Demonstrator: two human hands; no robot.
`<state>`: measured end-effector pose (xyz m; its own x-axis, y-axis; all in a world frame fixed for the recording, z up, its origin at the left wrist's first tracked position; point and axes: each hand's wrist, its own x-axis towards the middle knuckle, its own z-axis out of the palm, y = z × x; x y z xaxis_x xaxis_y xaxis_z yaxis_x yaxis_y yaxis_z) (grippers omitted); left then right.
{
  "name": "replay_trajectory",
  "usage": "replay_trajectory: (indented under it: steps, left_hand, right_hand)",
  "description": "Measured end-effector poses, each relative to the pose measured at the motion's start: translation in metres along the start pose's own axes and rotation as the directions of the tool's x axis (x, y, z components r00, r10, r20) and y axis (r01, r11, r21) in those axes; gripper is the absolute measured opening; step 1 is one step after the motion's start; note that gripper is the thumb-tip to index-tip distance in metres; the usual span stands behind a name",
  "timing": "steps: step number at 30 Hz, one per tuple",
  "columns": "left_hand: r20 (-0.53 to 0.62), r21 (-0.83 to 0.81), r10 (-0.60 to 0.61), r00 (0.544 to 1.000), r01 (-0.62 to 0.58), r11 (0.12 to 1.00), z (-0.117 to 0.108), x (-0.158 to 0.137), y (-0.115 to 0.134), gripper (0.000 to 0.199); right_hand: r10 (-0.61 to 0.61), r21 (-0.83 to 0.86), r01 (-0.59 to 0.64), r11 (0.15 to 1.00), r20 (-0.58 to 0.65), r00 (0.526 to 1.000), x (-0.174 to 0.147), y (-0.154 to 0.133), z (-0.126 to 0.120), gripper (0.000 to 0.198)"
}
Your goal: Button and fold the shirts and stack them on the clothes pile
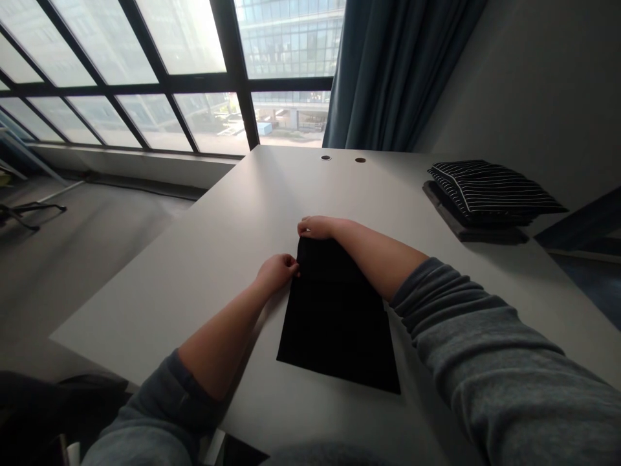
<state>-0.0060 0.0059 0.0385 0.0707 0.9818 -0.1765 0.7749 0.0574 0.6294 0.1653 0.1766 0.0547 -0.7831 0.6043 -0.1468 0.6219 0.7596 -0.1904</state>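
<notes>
A black folded cloth (pixel 339 317) lies on the white table (pixel 233 220) in front of me, its near edge slightly slanted. At its left edge my left hand (pixel 279 270) pinches the fabric between thumb and fingers. My right hand (pixel 315 226) grips the far left corner, with the thumb and fingers closed on it. My right forearm passes over the cloth's right side and hides part of that edge. What kind of cloth item it is, I cannot make out.
A stack of folded dark fabric with a black-and-white striped piece (pixel 495 188) on top sits at the table's right. Two round cable holes (pixel 359 160) are near the far edge. Beyond stand a window and a blue curtain (pixel 388 71); chair legs (pixel 29 213) show at left.
</notes>
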Motion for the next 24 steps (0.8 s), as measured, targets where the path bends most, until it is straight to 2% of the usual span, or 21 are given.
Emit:
replay_trajectory:
  steps: [5,7,10,13,16,20,22,24]
  left_hand:
    - [-0.035,0.276,0.057,0.998,-0.045,0.960,-0.010,-0.007,0.003,0.018]
    - [-0.090,0.363,0.088,0.992,-0.049,0.930,-0.016,-0.011,0.004,0.022]
    - [-0.223,0.421,0.223,0.949,-0.112,0.900,-0.019,-0.014,0.005,0.026]
    - [-0.202,0.441,0.391,0.898,-0.273,0.855,-0.015,-0.013,0.005,0.026]
    - [-0.107,0.446,0.424,0.899,-0.337,0.829,-0.009,-0.009,0.005,0.031]
    - [-0.088,0.407,0.358,0.930,-0.294,0.865,-0.002,-0.004,0.009,0.026]
    - [-0.134,0.282,0.320,0.938,-0.274,0.920,0.000,-0.003,0.011,0.025]
    - [-0.191,0.057,0.241,0.952,-0.234,0.971,0.002,-0.001,0.012,0.021]
  right_hand:
    - [-0.001,0.005,0.001,1.000,-0.083,0.997,-0.007,-0.001,0.009,0.022]
    - [0.001,-0.001,-0.001,1.000,-0.138,0.990,-0.010,-0.002,0.014,0.024]
    - [0.016,-0.015,-0.019,1.000,-0.184,0.983,-0.014,-0.002,0.020,0.026]
    - [0.015,-0.021,-0.020,1.000,-0.190,0.982,-0.016,-0.003,0.020,0.027]
    - [-0.013,-0.025,0.008,1.000,-0.185,0.983,-0.016,-0.003,0.018,0.027]
    - [-0.043,-0.017,0.041,0.999,-0.177,0.983,-0.013,-0.003,0.018,0.026]
    - [-0.043,-0.006,0.042,0.999,-0.173,0.984,-0.012,-0.003,0.018,0.025]
    - [-0.049,0.007,0.051,0.999,-0.159,0.986,-0.011,-0.002,0.017,0.024]
